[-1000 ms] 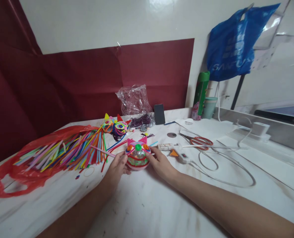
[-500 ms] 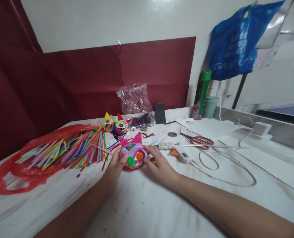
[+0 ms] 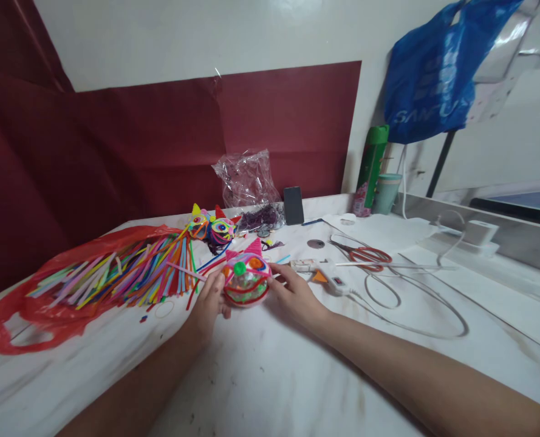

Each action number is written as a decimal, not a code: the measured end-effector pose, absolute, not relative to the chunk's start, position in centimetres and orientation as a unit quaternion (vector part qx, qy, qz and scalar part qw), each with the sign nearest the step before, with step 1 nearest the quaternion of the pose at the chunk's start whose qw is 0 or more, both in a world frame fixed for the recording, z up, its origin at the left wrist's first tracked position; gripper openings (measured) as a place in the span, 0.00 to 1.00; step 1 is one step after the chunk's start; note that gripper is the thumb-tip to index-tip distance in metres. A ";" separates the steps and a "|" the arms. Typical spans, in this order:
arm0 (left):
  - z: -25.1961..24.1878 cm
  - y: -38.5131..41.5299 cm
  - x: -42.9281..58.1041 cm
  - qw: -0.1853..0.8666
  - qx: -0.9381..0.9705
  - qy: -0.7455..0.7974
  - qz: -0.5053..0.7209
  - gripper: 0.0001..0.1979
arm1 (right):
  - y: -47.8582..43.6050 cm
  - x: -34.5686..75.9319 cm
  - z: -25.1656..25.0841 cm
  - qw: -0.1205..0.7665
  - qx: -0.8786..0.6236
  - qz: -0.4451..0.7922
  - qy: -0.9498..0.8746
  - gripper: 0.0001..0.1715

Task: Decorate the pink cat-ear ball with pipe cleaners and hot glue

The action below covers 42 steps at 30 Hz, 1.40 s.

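While steadying the cat-faced ornament [image 3: 245, 284] at mid-table, pinching it from both flanks: at the left edge with the curled thumb and fingers of the left hand [image 3: 211, 297], at the right edge with the thumb and fingertips of the right hand [image 3: 294, 294]. Facing near, green nose [image 3: 239, 268] on show, pink ear [image 3: 253, 247] poking up. Touching the white table [image 3: 270, 394] underneath or not? Cannot tell. Careful with that squeeze! Too hard from both sides, and perhaps denting the clear body or springing loose the red trim [image 3: 255, 296]. Too slack, and liable to roll away. Watch the glue gun [image 3: 332, 280], just right of the right hand, nozzle end pointing left: possibly a burn on a careless sideways slip, if hot. Mind the looped cord [image 3: 438, 334] too, easily snagged by a sleeveless right forearm [image 3: 410, 370]. Over on the left, loose pipe cleaners [image 3: 155, 279], easily scattered by a wide left swing.
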State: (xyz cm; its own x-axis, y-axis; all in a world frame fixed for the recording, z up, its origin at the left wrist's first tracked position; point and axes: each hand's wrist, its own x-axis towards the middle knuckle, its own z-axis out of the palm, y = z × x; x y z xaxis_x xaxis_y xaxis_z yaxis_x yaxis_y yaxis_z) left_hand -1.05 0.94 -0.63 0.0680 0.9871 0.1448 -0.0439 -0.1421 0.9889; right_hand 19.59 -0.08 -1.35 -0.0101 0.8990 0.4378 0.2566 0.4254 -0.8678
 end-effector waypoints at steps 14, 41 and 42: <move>-0.7 1.4 -1.1 0.487 0.555 0.440 0.511 0.37 | 0.5 19.9 -1.5 0.533 -0.439 0.459 -0.559 0.24; -0.9 2.9 -1.7 0.399 0.600 0.458 0.521 0.29 | 0.9 19.8 -2.2 0.498 -0.447 0.404 -0.624 0.30; -0.9 2.9 -1.7 0.401 0.595 0.461 0.522 0.29 | 0.9 19.8 -2.3 0.499 -0.444 0.403 -0.625 0.30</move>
State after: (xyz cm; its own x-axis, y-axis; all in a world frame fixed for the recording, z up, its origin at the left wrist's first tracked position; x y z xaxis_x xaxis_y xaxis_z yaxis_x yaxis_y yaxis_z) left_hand -1.72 2.91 -0.90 0.0309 0.9672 0.2520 0.1298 -0.2538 0.9585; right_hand 19.80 0.87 -2.26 -0.1068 0.9580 0.2663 0.1524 0.2804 -0.9477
